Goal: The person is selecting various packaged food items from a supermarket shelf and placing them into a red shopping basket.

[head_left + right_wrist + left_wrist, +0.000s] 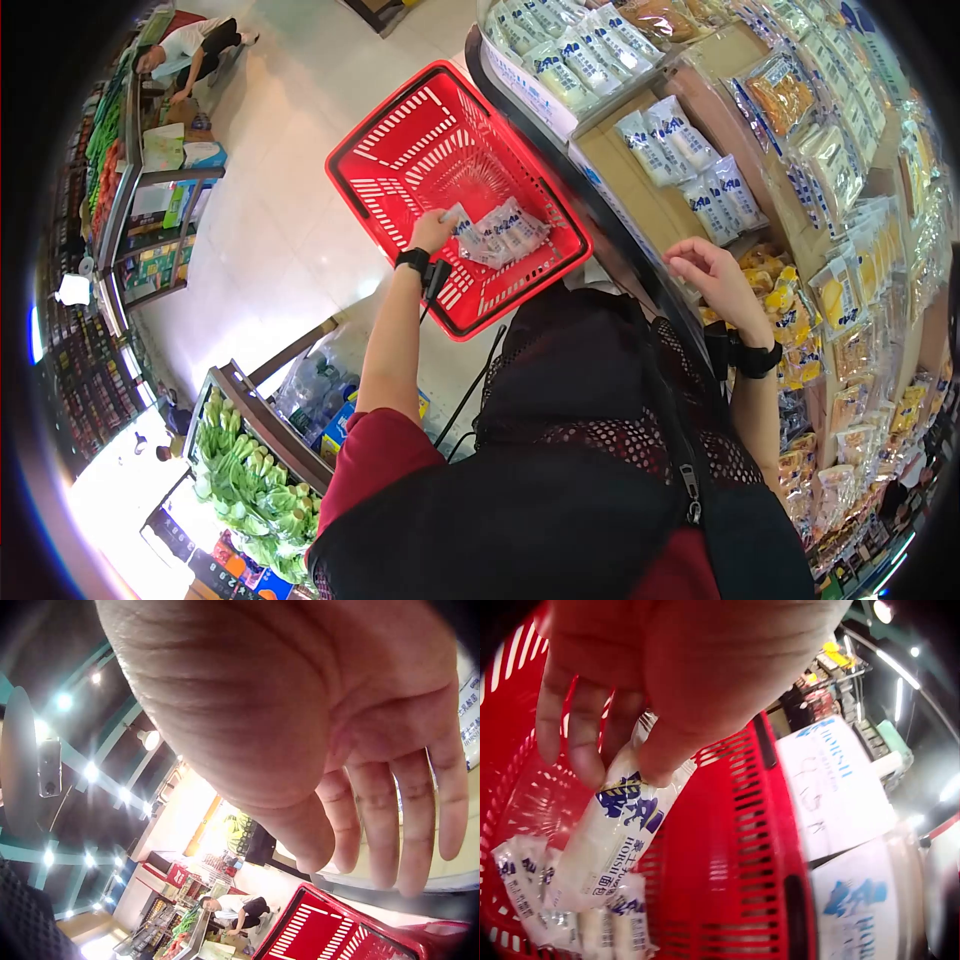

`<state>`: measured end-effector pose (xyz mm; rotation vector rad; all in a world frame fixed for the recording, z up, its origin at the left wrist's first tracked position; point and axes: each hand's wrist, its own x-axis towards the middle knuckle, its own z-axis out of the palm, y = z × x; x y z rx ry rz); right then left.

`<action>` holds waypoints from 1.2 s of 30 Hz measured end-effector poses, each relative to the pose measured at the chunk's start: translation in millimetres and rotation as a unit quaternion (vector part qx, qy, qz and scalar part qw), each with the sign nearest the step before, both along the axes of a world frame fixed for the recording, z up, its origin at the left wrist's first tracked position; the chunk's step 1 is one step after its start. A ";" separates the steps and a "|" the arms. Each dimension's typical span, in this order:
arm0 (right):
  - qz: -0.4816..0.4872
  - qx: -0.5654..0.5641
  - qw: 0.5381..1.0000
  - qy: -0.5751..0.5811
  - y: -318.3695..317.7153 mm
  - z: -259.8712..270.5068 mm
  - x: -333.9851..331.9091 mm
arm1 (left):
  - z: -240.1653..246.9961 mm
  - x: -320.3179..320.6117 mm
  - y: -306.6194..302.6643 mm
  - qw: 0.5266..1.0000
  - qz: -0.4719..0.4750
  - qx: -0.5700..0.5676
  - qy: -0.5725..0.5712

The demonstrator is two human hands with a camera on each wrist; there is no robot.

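My left hand (432, 232) is inside the red basket (350, 165), pinching one end of a clear-wrapped white packet (604, 847) with blue print between thumb and fingers. Beneath that packet, several similar packets (515, 232) lie in the basket. My right hand (715, 285) holds nothing; its fingers hang relaxed at the shelf edge, near the cardboard box (612, 178) of like packets (722, 195). In the right wrist view the right hand (360, 742) shows its palm with fingers loosely extended.
Shelves of wrapped goods (850, 280) run along the right side. Leafy greens (240, 460) stand at lower left. A person (190, 50) bends by a rack at upper left. The shelf's dark edge (545, 140) passes close to the basket's right side.
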<state>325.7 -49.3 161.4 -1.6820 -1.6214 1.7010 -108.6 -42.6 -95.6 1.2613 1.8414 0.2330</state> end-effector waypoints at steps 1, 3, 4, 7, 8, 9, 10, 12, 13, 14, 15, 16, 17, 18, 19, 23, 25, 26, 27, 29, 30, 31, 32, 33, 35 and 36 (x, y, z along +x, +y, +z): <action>-0.003 -0.001 1.000 -0.002 -7.2 17.7 -4.9 | -3.0 0.1 -6.1 0.999 -0.023 -0.049 0.005; -0.015 0.003 1.000 -0.011 -10.5 29.4 -2.1 | -48.4 -1.9 -16.2 0.997 -0.057 -0.055 0.022; -0.019 0.018 0.999 -0.040 -10.2 23.3 3.7 | -79.3 -1.1 -13.6 0.992 -0.093 -0.064 0.046; -0.044 0.051 0.993 -0.099 6.0 -11.8 27.7 | -138.1 2.1 -8.6 0.989 -0.100 -0.087 0.067; -0.049 0.066 0.989 -0.120 13.9 -26.7 36.0 | -144.9 7.2 -4.5 0.986 -0.111 -0.090 0.086; -0.065 0.085 0.985 -0.137 20.9 -42.6 44.5 | -174.9 5.9 -1.3 0.985 -0.100 -0.092 0.107; -0.080 0.087 0.982 -0.146 27.1 -58.2 53.4 | -203.9 7.4 2.1 0.983 -0.088 -0.093 0.128; -0.039 0.199 0.947 -0.248 34.3 -83.7 68.4 | -216.2 22.3 7.3 0.987 -0.028 -0.088 0.135; -0.032 0.224 0.937 -0.265 38.1 -93.3 71.5 | -220.5 29.0 9.8 0.983 0.006 -0.103 0.150; -0.043 0.227 0.934 -0.274 42.2 -97.5 70.3 | -219.9 31.2 12.9 0.978 0.041 -0.118 0.165; -0.007 0.277 0.905 -0.324 49.2 -97.1 66.5 | -229.9 26.3 13.5 0.984 0.054 -0.113 0.124; 0.031 0.324 0.871 -0.367 56.4 -99.8 63.4 | -237.7 19.4 11.7 0.988 0.071 -0.108 0.089; 0.025 0.327 0.868 -0.371 63.9 -103.2 63.2 | -234.3 23.9 11.7 0.987 0.075 -0.108 0.088; 0.035 0.313 0.854 -0.415 72.4 -107.5 64.2 | -247.6 22.4 11.7 0.989 0.070 -0.112 0.062; 0.049 0.296 0.839 -0.453 80.2 -115.2 64.7 | -229.5 30.1 11.8 0.980 0.094 -0.148 0.089; 0.062 0.251 0.797 -0.545 108.5 -158.6 64.1 | -181.9 39.9 14.3 0.979 0.104 -0.120 0.129; 0.074 0.199 0.812 -0.543 117.1 -153.4 55.6 | -173.0 32.9 24.9 0.990 0.092 -0.055 0.093; 0.087 0.144 0.824 -0.541 117.4 -150.0 50.4 | -168.3 29.0 29.9 0.995 0.079 0.008 0.054; 0.106 0.126 0.828 -0.536 114.5 -141.3 44.3 | -131.9 39.5 32.0 0.992 0.116 0.002 0.058; 0.097 0.126 0.840 -0.518 112.9 -141.5 39.8 | -123.6 34.2 33.9 0.993 0.108 0.055 0.019; 0.086 0.126 0.851 -0.502 116.3 -144.4 39.9 | -122.3 33.3 37.1 0.989 0.096 0.107 -0.022; 0.092 0.128 0.853 -0.497 119.6 -144.9 41.0 | -110.6 39.8 43.3 0.989 0.102 0.107 -0.017; 0.074 0.121 0.873 -0.467 122.0 -141.4 42.6 | -84.8 53.4 50.3 0.984 0.103 0.129 -0.074; 0.055 0.113 0.891 -0.437 122.4 -135.6 44.9 | -56.5 70.5 57.8 0.974 0.102 0.152 -0.134; 0.043 0.116 0.911 -0.392 116.7 -122.8 47.6 | -4.6 100.4 68.6 0.962 0.102 0.150 -0.206; 0.027 0.115 0.929 -0.349 111.2 -114.5 48.4 | 23.8 115.9 71.0 0.947 0.097 0.153 -0.264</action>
